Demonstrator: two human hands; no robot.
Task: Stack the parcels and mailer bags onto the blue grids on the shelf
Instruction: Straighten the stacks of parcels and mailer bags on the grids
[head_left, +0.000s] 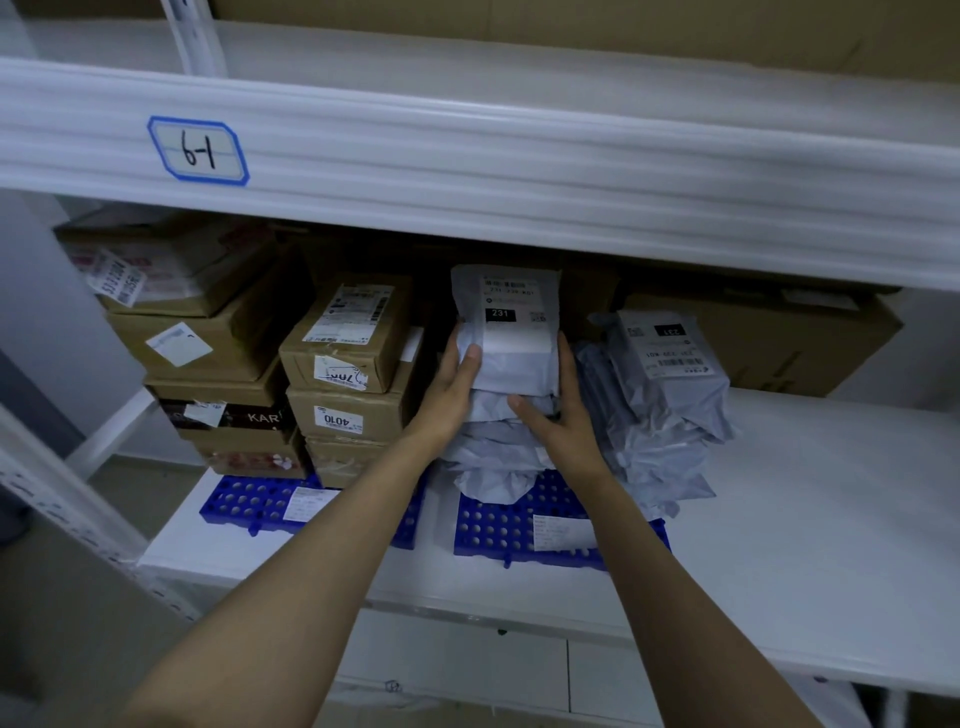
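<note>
A grey mailer bag (511, 332) with a white label marked 231 lies on top of a pile of grey mailer bags (493, 457). The pile stands on the right blue grid (493, 530). My left hand (452, 389) holds the top bag's left edge, thumb on its face. My right hand (558, 415) grips its right edge, thumb on the bags below. A second heap of grey mailer bags (660, 405) leans just to the right. On the left blue grid (244, 504) stand two stacks of cardboard parcels (353, 364).
The upper shelf beam (467, 156), tagged 6-1, hangs close above the stacks. A large cardboard box (810, 348) fills the back right. The white shelf board (831, 545) stretches out to the right. A white upright post (62, 499) bounds the left side.
</note>
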